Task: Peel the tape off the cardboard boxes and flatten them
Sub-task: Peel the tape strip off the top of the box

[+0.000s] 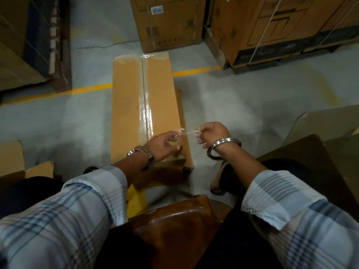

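Stretching between the two hands, a crumpled strand of clear tape (186,131) was held above the near right edge of the long cardboard box (128,105), which lay on the floor beneath and ahead of the left hand (162,146). One end was pinched at the left hand's fingertips, its other fingers spread over the box's near end, while the other end was gripped in the curled fingers of the right hand (212,133), just right of the box. Seam tape (144,107) was seen along the box's centre line beyond the left hand.
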Action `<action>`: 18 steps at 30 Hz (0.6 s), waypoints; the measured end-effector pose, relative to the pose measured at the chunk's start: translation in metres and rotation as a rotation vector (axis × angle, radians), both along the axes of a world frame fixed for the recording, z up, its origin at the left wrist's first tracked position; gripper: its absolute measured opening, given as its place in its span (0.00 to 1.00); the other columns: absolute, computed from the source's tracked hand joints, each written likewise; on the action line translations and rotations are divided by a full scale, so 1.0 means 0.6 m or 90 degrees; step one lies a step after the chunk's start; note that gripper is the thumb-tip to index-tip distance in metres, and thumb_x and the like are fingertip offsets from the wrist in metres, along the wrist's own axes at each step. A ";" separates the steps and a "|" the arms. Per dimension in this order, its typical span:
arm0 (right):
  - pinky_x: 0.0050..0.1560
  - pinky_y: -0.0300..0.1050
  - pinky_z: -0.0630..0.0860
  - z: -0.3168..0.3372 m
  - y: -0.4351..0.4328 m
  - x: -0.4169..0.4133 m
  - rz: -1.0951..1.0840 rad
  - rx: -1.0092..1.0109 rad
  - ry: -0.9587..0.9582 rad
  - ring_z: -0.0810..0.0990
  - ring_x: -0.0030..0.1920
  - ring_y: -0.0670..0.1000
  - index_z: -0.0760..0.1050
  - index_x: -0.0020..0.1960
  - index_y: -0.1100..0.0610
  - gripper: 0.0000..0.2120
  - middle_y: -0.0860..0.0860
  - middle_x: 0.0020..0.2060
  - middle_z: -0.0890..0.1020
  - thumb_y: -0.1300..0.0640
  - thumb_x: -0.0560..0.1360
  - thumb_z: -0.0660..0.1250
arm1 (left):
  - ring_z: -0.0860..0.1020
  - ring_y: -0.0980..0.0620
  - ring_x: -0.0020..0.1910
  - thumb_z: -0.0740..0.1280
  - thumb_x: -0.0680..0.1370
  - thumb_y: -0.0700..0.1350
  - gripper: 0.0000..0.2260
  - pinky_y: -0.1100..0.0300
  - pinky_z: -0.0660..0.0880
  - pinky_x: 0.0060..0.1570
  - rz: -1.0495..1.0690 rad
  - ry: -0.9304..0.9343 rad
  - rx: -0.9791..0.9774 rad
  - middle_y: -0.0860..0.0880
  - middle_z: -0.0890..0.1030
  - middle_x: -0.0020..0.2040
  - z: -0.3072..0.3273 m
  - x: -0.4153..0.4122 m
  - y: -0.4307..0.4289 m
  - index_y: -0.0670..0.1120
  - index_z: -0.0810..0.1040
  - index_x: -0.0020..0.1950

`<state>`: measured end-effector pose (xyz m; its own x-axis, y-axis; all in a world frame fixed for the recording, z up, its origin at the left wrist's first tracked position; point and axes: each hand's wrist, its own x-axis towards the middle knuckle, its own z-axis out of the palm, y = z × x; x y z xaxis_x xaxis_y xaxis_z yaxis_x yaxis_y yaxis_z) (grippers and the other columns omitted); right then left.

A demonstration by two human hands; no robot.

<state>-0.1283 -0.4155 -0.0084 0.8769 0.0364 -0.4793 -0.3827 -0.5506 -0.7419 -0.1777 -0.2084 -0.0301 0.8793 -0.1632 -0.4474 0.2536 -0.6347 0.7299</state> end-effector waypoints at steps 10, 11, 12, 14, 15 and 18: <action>0.48 0.50 0.81 0.033 0.029 -0.032 0.102 -0.048 -0.063 0.83 0.43 0.53 0.80 0.46 0.53 0.06 0.51 0.39 0.85 0.56 0.71 0.76 | 0.85 0.49 0.48 0.65 0.82 0.48 0.10 0.53 0.79 0.47 0.228 0.014 -0.218 0.50 0.87 0.47 0.071 -0.015 -0.011 0.49 0.85 0.47; 0.48 0.50 0.80 0.037 0.029 -0.035 0.107 -0.040 -0.070 0.83 0.44 0.54 0.80 0.46 0.53 0.05 0.51 0.39 0.85 0.56 0.72 0.75 | 0.85 0.47 0.49 0.65 0.81 0.48 0.10 0.53 0.79 0.47 0.238 0.020 -0.203 0.50 0.87 0.46 0.072 -0.016 -0.009 0.49 0.85 0.44; 0.48 0.49 0.80 0.043 0.028 -0.038 0.112 -0.020 -0.073 0.83 0.45 0.53 0.80 0.46 0.52 0.05 0.50 0.39 0.85 0.56 0.73 0.75 | 0.85 0.47 0.50 0.66 0.80 0.47 0.10 0.53 0.80 0.47 0.245 0.025 -0.185 0.50 0.87 0.45 0.075 -0.018 -0.007 0.49 0.84 0.42; 0.49 0.45 0.80 0.054 0.027 -0.046 0.106 0.056 -0.069 0.83 0.46 0.51 0.81 0.45 0.50 0.04 0.49 0.42 0.86 0.58 0.74 0.74 | 0.85 0.49 0.49 0.68 0.78 0.47 0.08 0.54 0.81 0.47 0.243 0.028 -0.145 0.51 0.87 0.44 0.082 -0.021 -0.005 0.48 0.84 0.42; 0.48 0.41 0.80 0.060 0.025 -0.051 0.102 0.101 -0.064 0.83 0.46 0.49 0.82 0.46 0.50 0.05 0.50 0.43 0.86 0.59 0.74 0.74 | 0.85 0.51 0.47 0.70 0.77 0.48 0.07 0.54 0.81 0.46 0.233 0.022 -0.119 0.51 0.87 0.43 0.086 -0.023 -0.004 0.47 0.85 0.42; 0.40 0.33 0.77 0.076 0.024 -0.068 0.117 0.189 -0.023 0.83 0.43 0.45 0.83 0.48 0.54 0.05 0.51 0.44 0.86 0.63 0.76 0.72 | 0.85 0.52 0.43 0.76 0.73 0.45 0.06 0.54 0.82 0.41 0.223 -0.021 -0.102 0.48 0.85 0.42 0.100 -0.030 -0.009 0.45 0.81 0.46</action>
